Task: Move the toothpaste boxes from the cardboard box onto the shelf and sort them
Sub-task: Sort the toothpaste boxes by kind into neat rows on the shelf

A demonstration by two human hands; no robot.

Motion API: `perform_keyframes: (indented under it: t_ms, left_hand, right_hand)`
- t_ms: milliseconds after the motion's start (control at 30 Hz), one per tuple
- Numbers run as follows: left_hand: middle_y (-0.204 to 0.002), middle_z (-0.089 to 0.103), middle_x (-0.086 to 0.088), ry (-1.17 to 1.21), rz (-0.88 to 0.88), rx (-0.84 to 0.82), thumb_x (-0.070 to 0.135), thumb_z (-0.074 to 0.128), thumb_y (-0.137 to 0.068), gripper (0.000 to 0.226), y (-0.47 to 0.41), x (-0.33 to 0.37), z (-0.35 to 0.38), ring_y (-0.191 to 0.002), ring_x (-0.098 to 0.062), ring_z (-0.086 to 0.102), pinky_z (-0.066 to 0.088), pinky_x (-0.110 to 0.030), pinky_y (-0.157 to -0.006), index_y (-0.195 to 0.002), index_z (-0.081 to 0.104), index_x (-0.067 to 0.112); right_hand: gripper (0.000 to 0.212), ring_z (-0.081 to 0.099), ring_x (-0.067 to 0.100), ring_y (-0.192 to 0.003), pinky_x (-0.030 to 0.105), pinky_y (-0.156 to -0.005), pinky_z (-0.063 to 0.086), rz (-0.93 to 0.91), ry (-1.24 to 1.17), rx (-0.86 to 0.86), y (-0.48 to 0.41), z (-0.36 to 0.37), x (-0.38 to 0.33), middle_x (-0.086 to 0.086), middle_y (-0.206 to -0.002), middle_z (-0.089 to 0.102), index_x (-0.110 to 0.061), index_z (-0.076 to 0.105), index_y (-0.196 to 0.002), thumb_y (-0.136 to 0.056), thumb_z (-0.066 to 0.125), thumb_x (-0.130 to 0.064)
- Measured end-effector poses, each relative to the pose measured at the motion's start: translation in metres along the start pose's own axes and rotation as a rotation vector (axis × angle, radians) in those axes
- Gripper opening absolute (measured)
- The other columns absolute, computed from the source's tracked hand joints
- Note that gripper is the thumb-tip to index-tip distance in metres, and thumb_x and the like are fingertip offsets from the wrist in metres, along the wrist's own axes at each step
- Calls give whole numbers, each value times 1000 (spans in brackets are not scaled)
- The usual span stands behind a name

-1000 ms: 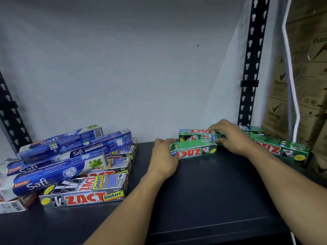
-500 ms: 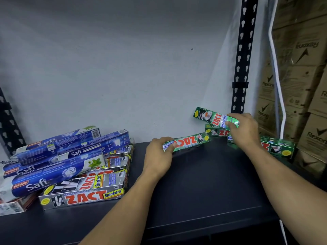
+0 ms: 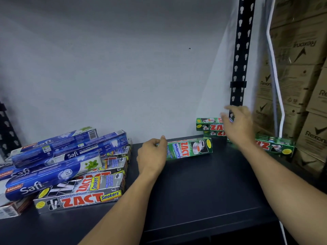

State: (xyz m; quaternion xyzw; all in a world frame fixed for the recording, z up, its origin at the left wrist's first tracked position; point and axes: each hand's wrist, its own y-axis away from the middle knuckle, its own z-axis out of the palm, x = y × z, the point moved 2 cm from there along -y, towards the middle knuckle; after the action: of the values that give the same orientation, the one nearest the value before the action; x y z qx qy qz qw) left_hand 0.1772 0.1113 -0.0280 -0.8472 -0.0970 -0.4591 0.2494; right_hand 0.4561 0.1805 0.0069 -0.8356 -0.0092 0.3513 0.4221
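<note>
My left hand [image 3: 153, 156] grips the left end of a green Zact whitening box [image 3: 190, 147], which stands on its long edge on the dark shelf [image 3: 194, 191]. My right hand [image 3: 236, 124] hovers with spread, relaxed fingers in front of two stacked green Zact boxes [image 3: 208, 127] at the back wall, holding nothing. Another green Zact box [image 3: 276, 146] lies to the right, behind my right wrist. On the left are blue Safi boxes [image 3: 53, 156] piled over silver Zact Smokers boxes [image 3: 79, 198]. The cardboard source box is out of view.
A black slotted upright [image 3: 241, 50] rises at the back right corner. Brown Rexona cartons [image 3: 300, 68] are stacked beyond it, with a white cable [image 3: 276, 76] hanging in front. A grey wall backs the shelf.
My right hand set its green box on top of the stack at the back and let go. My left hand turned its green box onto its long edge.
</note>
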Motion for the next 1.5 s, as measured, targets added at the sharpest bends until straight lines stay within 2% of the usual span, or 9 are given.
perform_keyframes:
  t_ms: [133, 233, 467, 633, 933, 1033, 1133, 1333, 1500]
  left_hand:
    - [-57, 66, -2, -11, -63, 41, 64, 39, -91, 61, 5, 6, -6, -58, -22, 68, 54, -33, -69, -64, 61, 14]
    - [-52, 66, -3, 72, -127, 40, 64, 41, -93, 61, 7, 8, -8, -46, -23, 67, 52, -31, -63, -58, 54, 15]
    - [-62, 61, -6, 409, -281, -129, 56, 56, -92, 53, 15, 13, -8, -47, -31, 67, 40, -27, -42, -73, 57, 7]
    - [-102, 72, -17, 710, -358, -504, 38, 59, -98, 38, 33, 33, 9, -77, -40, 74, 63, -40, -63, -118, 57, 6]
    - [-109, 74, -13, 713, -227, -554, 18, 69, -93, 37, 33, 31, 15, -95, -28, 74, 59, -45, -87, -124, 52, 21]
    - [-103, 76, -8, 732, -198, -475, 18, 64, -95, 33, 24, 33, 14, -97, -24, 74, 58, -41, -88, -127, 53, 19]
    - [-104, 76, -10, 802, -278, -375, 9, 58, -98, 32, 7, 27, 9, -100, -25, 72, 57, -44, -91, -128, 51, 19]
    - [-98, 69, -13, 340, -172, -282, -2, 59, -89, 31, -24, 28, -14, -79, -23, 65, 59, -43, -83, -117, 64, 13]
    - [-108, 70, -7, -123, 182, -273, 2, 67, -86, 28, -68, 47, -62, -93, -20, 66, 54, -31, -79, -103, 74, 23]
  right_hand:
    - [29, 59, -4, -109, 23, -92, 46, -42, -288, -694, 31, 8, -41, -23, -114, 66, -37, 70, -115, -91, 61, -52]
    - [50, 53, -4, -116, 20, -95, 43, -125, -217, -893, 40, 14, -46, -22, -128, 57, -43, 59, -130, -83, 74, -49]
    - [71, 54, 14, -120, 33, -105, 44, -141, -158, -617, 34, 31, -31, -3, -134, 51, -30, 55, -136, -72, 88, -23]
    - [48, 67, 24, -103, 43, -70, 63, 275, -709, -516, 40, 38, -44, 12, -119, 58, -14, 59, -126, -82, 79, -15]
    - [58, 68, 21, -111, 45, -81, 60, 345, -976, -613, 46, 39, -56, -2, -137, 57, -25, 58, -137, -86, 73, -3]
    - [50, 61, 18, -123, 44, -97, 54, 216, -907, -706, 43, 37, -52, 0, -136, 62, -25, 64, -131, -87, 71, -1]
    - [39, 71, 12, -104, 37, -89, 59, 145, -732, -792, 49, 35, -57, -1, -122, 71, -21, 67, -126, -89, 70, -6]
    - [24, 67, -3, -98, 29, -95, 53, -34, -328, -794, 45, 25, -59, -18, -104, 74, -33, 76, -107, -85, 74, -43]
    - [61, 58, 0, -111, 24, -100, 45, -101, -166, -1138, 51, 10, -66, -18, -118, 62, -36, 62, -129, -73, 81, -54]
